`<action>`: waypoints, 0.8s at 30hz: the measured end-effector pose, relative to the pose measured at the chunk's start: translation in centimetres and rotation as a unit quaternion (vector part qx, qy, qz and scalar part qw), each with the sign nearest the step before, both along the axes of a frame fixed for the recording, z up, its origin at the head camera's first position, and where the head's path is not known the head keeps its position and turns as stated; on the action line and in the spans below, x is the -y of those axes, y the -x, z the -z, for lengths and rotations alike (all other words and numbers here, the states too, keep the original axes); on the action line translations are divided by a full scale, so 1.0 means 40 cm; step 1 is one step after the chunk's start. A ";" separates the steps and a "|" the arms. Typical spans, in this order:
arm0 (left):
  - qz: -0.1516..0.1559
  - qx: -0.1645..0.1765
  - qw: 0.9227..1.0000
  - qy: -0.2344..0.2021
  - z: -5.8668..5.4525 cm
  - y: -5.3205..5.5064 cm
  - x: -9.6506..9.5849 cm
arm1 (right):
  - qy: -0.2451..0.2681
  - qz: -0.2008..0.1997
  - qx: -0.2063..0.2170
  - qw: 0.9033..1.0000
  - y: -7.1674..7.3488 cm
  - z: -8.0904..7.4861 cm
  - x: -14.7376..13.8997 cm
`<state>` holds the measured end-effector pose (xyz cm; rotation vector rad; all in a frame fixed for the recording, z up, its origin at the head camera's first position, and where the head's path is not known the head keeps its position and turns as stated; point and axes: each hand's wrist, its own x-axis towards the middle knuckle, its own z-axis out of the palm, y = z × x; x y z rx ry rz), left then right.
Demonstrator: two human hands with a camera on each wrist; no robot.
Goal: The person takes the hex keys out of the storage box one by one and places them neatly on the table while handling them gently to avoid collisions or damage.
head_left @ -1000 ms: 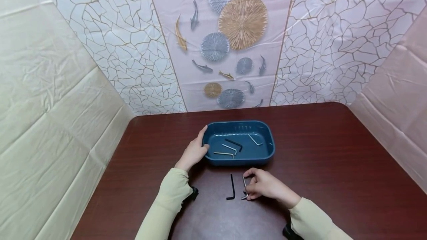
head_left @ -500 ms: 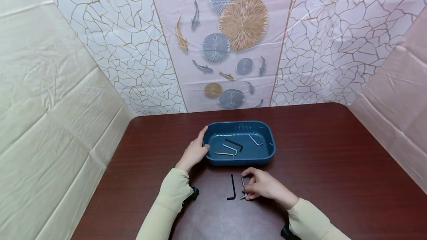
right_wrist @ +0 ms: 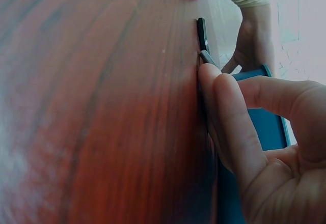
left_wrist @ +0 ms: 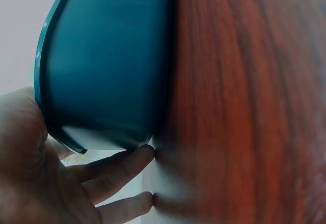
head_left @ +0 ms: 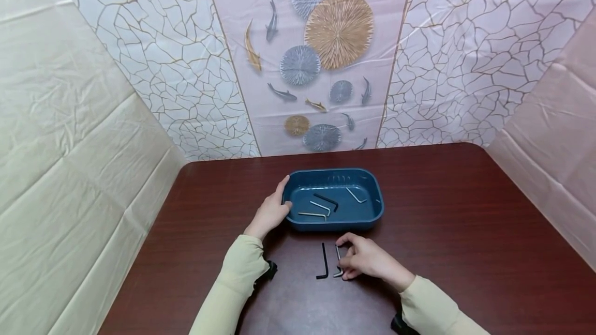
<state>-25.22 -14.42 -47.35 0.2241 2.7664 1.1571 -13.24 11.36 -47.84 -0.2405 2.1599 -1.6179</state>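
Observation:
My left hand (head_left: 270,212) holds the left end of a blue rectangular tray (head_left: 335,226), thumb over the rim and fingers along the outside, as the left wrist view also shows. In front of the tray, my right hand (head_left: 362,260) pinches a silver hex key (head_left: 338,252) low at the tabletop; the fingers cover part of it, and its short bent end points left. A black hex key (head_left: 325,260) lies just left of it, nearly parallel. In the right wrist view, the silver key's tip (right_wrist: 208,57) sticks out past the fingertips near the black key (right_wrist: 202,34).
Inside the tray lie a black hex key (head_left: 326,199), a gold one (head_left: 312,214) and silver ones, one (head_left: 355,195) toward the right side. The dark red wooden table (head_left: 442,211) extends around the tray, with patterned cloth (head_left: 340,30) behind it.
My right hand has slid slightly left with the silver hex key, bringing it closer to the black one. My left hand and the tray have stayed in place.

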 end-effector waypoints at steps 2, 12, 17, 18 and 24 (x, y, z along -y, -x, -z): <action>0.001 0.001 1.000 -0.002 0.001 0.000 0.001 | 0.001 -0.001 0.000 1.000 -0.001 0.000 0.000; 0.005 0.003 1.000 -0.002 -0.003 -0.002 0.000 | 0.005 -0.004 0.002 1.000 -0.001 -0.006 -0.002; 0.001 -0.003 1.000 0.002 -0.004 -0.001 -0.001 | 0.003 -0.011 -0.001 1.000 -0.001 -0.007 -0.004; 0.001 -0.002 1.000 0.001 -0.004 -0.001 -0.001 | 0.003 -0.012 -0.001 1.000 -0.001 -0.007 -0.004; 0.002 -0.003 1.000 -0.001 -0.003 -0.001 -0.001 | 0.001 -0.016 -0.003 1.000 -0.001 -0.009 -0.004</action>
